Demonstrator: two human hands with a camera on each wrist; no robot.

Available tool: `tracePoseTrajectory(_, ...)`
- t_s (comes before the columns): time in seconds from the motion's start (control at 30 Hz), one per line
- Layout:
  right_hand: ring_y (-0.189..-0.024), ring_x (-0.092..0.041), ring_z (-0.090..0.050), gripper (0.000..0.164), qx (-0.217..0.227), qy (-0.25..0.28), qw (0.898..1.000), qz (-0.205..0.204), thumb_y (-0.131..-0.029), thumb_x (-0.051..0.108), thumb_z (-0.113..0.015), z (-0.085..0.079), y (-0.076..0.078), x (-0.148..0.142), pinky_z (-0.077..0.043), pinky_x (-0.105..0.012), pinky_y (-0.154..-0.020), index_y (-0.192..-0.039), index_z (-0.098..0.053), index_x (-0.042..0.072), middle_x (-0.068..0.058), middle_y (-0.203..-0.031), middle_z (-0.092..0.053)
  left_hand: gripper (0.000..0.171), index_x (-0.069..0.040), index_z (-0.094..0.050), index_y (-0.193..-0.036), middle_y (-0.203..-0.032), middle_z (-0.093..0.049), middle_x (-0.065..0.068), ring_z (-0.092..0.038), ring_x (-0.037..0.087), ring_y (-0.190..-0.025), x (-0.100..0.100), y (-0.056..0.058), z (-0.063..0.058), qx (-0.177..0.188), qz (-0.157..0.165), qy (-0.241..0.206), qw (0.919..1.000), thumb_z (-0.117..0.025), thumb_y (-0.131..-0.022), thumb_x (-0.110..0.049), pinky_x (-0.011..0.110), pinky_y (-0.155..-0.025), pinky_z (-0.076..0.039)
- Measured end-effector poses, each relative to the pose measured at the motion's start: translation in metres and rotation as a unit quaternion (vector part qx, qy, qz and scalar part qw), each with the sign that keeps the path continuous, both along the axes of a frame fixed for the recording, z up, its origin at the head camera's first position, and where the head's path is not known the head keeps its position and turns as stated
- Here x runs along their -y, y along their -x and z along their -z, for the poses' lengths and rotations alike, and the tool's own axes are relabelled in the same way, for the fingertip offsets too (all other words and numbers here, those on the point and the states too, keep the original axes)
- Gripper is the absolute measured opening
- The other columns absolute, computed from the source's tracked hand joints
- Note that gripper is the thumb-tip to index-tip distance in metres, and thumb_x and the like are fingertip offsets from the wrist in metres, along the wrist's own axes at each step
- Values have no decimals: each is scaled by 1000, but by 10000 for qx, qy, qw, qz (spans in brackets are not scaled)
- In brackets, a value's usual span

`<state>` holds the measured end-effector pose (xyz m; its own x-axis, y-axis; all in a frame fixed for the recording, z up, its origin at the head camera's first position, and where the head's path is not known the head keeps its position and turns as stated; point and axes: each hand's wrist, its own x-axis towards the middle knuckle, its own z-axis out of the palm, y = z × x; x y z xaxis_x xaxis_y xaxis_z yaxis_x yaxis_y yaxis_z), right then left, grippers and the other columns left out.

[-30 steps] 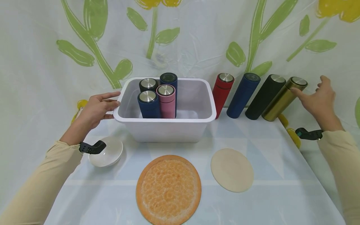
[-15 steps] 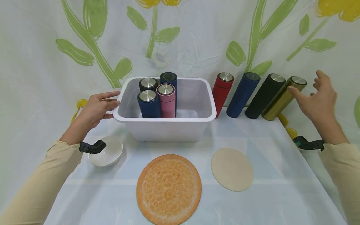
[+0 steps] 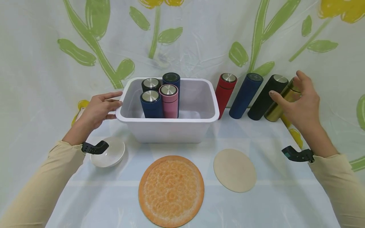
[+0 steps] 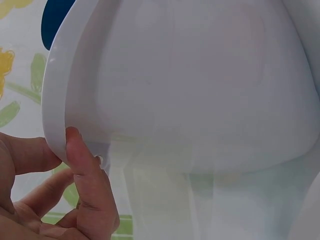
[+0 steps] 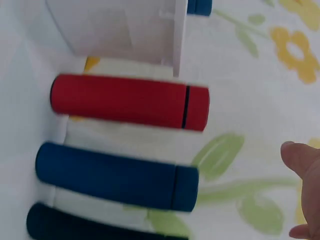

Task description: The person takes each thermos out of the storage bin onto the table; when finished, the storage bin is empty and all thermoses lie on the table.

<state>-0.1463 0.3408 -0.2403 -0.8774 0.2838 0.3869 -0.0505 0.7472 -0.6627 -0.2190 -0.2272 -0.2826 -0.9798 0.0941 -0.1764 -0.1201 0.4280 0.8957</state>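
Note:
At the left end of a white plastic tub (image 3: pixel 168 130), my left hand (image 3: pixel 98 109) pinches the rim between thumb and fingers; the left wrist view shows the fingertips (image 4: pixel 82 165) against the rim's edge. Inside the tub stand several thermos bottles: a pink thermos (image 3: pixel 169 106), a navy thermos (image 3: pixel 152 109) and darker ones behind. My right hand (image 3: pixel 303 101), thumb and fingers spread with nothing held, overlaps a gold thermos (image 3: pixel 276 110) in the head view and hides part of it. Beside that lean a black thermos (image 3: pixel 266 98), a blue thermos (image 3: pixel 246 96) and a red thermos (image 3: pixel 225 96).
A round golden bread (image 3: pixel 171 191) lies at the table's front middle, with a flat cream disc (image 3: pixel 235 171) to its right. A white bowl (image 3: pixel 109 153) sits below my left wrist. Behind the tub hangs a flower-print sheet (image 3: pixel 199 38).
My right hand has swung left from beyond the gold thermos to in front of it, the thumb now reaching over the black thermos. The left hand has stayed on the tub's rim.

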Motion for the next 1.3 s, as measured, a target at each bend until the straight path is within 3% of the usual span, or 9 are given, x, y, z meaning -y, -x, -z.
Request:
tracePoseTrajectory(0.37, -145, -18, -33, 89, -247, -135, 9977, -612, -89, 30, -76, -5, 6, 35, -35, -45, -111, -160, -23, 22, -3, -161, -30, 58, -19, -35, -157, -145, -50, 20, -57, 27, -115, 0, 1, 2, -12, -9, 33, 10000, -55, -103, -23, 24, -77, -56)
tracePoseTrajectory(1.03, -142, -20, -39, 88, -578, -336, 9884, -1360, -85, 25, -82, -3, 8, 82, -42, -48, -104, -157, -31, 19, -2, -156, -39, 57, -18, -36, -157, -143, -51, 19, -59, 20, -109, -1, 1, 1, -14, -46, 12, 10000, -55, -103, -23, 24, -78, -56)
tracePoseTrajectory(1.3, -141, -22, -41, 87, -594, -363, 9830, -1698, -86, 26, -81, 3, 14, 103, -45, -50, -102, -157, -32, 17, -2, -157, -37, 57, -18, -36, -157, -144, -50, 20, -57, 26, -115, -1, 0, 0, 23, -68, 4, 10000, -54, -103, -23, 25, -78, -56)
